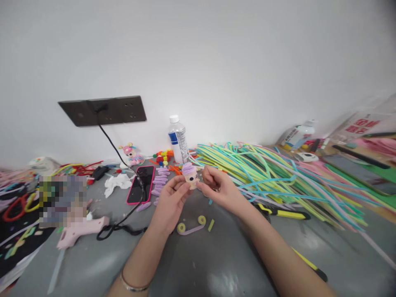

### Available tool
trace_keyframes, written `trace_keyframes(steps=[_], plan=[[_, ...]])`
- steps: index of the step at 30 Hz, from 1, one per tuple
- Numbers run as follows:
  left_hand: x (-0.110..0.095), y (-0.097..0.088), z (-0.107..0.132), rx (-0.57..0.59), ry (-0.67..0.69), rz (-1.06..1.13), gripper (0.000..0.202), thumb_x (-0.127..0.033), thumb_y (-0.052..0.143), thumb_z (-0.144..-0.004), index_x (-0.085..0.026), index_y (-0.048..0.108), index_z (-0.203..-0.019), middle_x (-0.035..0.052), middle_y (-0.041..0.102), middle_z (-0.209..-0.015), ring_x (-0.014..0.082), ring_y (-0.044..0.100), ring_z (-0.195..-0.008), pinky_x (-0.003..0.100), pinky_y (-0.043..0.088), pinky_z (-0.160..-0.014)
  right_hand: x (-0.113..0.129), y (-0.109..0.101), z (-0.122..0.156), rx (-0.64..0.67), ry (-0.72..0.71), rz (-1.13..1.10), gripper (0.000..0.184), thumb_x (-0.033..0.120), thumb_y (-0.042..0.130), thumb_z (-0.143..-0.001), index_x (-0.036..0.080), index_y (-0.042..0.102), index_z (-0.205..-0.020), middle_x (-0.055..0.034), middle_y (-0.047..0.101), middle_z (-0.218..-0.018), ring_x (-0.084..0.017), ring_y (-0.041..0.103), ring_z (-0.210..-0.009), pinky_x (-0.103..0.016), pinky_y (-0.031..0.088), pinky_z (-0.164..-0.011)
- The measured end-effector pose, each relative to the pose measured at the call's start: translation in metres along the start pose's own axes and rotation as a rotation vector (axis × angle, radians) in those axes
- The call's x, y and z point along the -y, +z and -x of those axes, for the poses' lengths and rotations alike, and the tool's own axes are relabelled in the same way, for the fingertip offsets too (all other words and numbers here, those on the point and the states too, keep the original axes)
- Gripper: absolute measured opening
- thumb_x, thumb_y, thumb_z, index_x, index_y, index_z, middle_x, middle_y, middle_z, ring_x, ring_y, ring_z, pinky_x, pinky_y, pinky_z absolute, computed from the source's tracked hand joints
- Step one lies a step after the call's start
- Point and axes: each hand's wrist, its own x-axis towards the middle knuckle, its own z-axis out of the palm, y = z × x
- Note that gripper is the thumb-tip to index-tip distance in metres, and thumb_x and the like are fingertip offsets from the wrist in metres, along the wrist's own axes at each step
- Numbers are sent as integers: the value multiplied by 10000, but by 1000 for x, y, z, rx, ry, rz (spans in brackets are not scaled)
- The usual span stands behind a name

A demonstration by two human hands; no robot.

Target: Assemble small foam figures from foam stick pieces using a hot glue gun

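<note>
Pinched between the thumb and fingers of my left hand is a small pipe-cleaner doll head, with lilac hair on top, a cream face and a dark eye. My right hand is close against its right side, fingers curled and thumb tip at the face's edge; whether something small sits in those fingers is hidden. Below the hands, a lilac strip with yellow-green coiled ends lies on the grey table, beside a short yellow-green piece.
Left are a pink glue gun with a black cord, a pink-cased phone and lilac pieces. A plastic bottle stands behind. Many pipe cleaners spread rightward, near yellow-black handled pliers. A finished-looking pink figure sits by the wall.
</note>
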Motion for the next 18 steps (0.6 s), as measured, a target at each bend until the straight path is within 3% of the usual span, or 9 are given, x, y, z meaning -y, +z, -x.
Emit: trace_keyframes(steps=[10,18], plan=[[1,-2,-1,45,-21,-24,339,-236,954,-593,-143,759,-854,13,774,-841,87,700,-734,163,568,-719,0,1,0,13,3,-23,339,281,566,-892,255,284,-706,67,297,-657,-125,271,-574,-271,244,-537],[0,-1,0,11,-15,-15,345,-240,958,-585,-142,765,-853,20,782,-862,91,701,-750,164,571,-718,0,-2,1,12,4,-77,332,286,542,-894,259,269,-706,62,294,-662,-132,267,-583,-273,242,-536]])
